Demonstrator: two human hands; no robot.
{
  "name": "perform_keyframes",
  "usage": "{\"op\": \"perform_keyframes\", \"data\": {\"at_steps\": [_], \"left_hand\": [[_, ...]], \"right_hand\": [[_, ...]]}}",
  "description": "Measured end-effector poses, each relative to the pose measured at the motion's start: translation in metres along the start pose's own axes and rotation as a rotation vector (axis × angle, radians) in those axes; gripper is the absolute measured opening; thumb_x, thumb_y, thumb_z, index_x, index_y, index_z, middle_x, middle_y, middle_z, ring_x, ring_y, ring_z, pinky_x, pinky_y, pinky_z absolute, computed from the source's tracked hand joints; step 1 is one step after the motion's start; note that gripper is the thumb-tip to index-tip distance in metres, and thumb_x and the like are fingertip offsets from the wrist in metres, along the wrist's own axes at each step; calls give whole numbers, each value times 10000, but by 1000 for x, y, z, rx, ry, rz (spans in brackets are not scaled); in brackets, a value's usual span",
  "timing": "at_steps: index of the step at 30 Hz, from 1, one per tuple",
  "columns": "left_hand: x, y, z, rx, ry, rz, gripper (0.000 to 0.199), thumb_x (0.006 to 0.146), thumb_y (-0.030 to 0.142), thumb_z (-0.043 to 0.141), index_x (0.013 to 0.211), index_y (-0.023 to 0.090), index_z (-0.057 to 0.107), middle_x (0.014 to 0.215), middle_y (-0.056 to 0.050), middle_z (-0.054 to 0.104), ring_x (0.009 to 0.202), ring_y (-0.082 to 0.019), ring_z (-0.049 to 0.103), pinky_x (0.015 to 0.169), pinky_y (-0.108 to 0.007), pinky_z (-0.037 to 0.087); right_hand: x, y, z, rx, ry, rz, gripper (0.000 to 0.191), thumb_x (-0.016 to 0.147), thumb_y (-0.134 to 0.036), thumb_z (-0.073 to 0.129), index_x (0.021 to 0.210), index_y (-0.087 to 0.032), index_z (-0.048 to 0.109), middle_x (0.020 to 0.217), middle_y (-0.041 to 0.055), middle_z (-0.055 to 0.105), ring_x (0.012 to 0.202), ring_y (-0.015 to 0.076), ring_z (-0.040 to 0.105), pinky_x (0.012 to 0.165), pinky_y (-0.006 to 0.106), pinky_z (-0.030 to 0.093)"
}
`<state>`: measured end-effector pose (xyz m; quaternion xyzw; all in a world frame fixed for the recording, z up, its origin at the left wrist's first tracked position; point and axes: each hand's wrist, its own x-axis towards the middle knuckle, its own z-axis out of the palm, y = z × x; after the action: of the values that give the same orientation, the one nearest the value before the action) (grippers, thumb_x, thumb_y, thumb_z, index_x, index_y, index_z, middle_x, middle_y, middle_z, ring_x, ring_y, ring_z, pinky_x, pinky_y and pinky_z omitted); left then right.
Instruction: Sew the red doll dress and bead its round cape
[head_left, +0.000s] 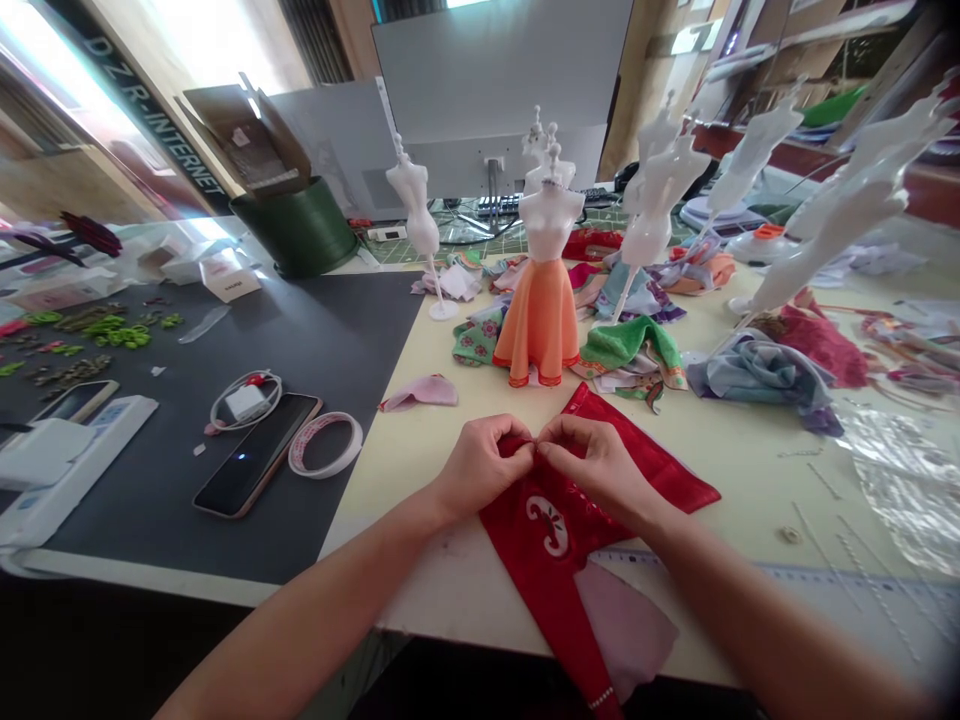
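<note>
Beyond the fingers (514,462), a grey monitor (502,70) is standing over the pale tabletop (409,450); bright light (187,35) is glowing to their far left, cluttered shelving (862,85) rising far right.

Dark slanted strip (150,110), upper L: read "DZR-INTERNET", wht caps, mark btwn R & I unclear (dash or dot) | sm. wht box (229,276): dk lettering, too sm. to read | ruler (795,573), R side: marks seen, nos. illegible | tape roll (302,447), inner face: reddish print, illeg. | wht pwr strip (79,470): bluish print, blurred, n/r
</note>
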<state>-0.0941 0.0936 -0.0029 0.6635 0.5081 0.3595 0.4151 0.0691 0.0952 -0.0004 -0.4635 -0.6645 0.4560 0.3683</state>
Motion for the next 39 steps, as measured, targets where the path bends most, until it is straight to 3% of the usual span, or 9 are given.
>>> {"op": "perform_keyframes", "data": {"at_steps": [8, 22, 27, 33, 39], "left_hand": [[-2, -2, 2, 271, 50, 204, 58, 745, 177, 556, 698, 171, 589, 685, -4, 604, 618, -120, 530, 603, -225, 396], [-3, -3, 2, 350, 36, 271, 64, 773, 166, 538, 732, 172, 586, 718, -15, 610, 652, -129, 541, 640, -234, 406], [-2, -1, 2, 229, 27, 194, 61, 761, 171, 551, 729, 166, 602, 708, -13, 617, 643, -125, 550, 625, -229, 421], [-1, 2, 1, -55, -31, 17, 123, 774, 250, 568, 753, 141, 619, 707, -21, 643, 635, -122, 570, 583, -207, 446], [-1, 2, 1, -94, -19, -25, 145, 763, 279, 598, 752, 137, 627, 695, -12, 635, 604, -102, 545, 543, -187, 421]], "right_hand": [[2, 3, 2, -136, 48, -76, 99, 703, -142, 520, 627, -186, 566, 636, 5, 610, 617, 147, 548, 568, 247, 409], [1, 3, 0, -137, 27, -43, 104, 711, -143, 514, 643, -175, 586, 647, 11, 615, 627, 152, 557, 574, 252, 413], [3, 5, 0, -43, 16, 2, 85, 693, -161, 522, 625, -177, 571, 617, -5, 586, 596, 133, 519, 538, 235, 387], [6, 8, -2, 291, -48, 168, 83, 679, -230, 561, 624, -167, 568, 585, -17, 553, 525, 103, 471, 480, 216, 348], [4, 7, 0, 62, 49, 3, 71, 697, -188, 530, 632, -184, 557, 618, -9, 576, 585, 129, 510, 532, 233, 386]]}}
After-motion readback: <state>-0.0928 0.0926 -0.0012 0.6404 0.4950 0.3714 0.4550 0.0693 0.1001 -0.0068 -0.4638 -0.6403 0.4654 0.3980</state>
